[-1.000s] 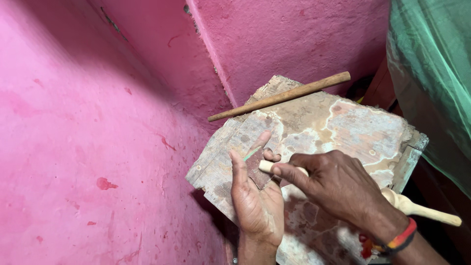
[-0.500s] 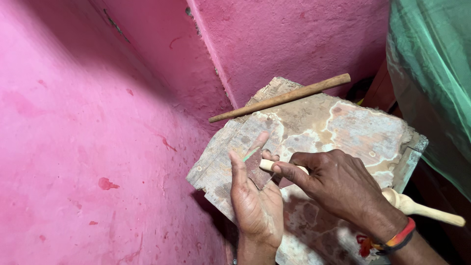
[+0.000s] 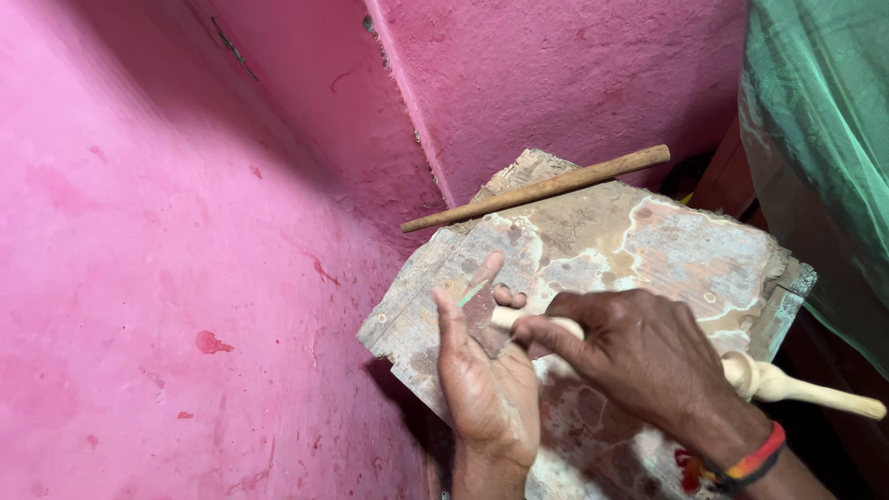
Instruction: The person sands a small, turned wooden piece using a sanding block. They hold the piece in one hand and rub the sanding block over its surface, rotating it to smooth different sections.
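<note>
- Fingers (image 3: 546,331) of the right hand (image 3: 639,356) are wrapped tight around a pale turned wooden piece (image 3: 787,381); its rounded tip shows left of the knuckles, and its knobbed, tapering end sticks out toward the right edge of the frame.
- Left hand (image 3: 486,380) lies open, fingers spread narrow, palm turned up at lower centre; it pinches a small green-tipped sliver (image 3: 474,294) between thumb and forefinger, just beside the tip of the wooden piece.
- Both hands rest over a worn slab (image 3: 667,245) with patchy grey, white and brown paint, set cornerwise at centre right.
- On the slab's far edge lies a long brown wooden stick (image 3: 542,188), slanting up to the right.
- Rough pink walls (image 3: 185,278) fill the left and upper frame.
- Green netting (image 3: 815,157) hangs at the upper right.
- Coloured bands (image 3: 755,460) circle the right wrist.
</note>
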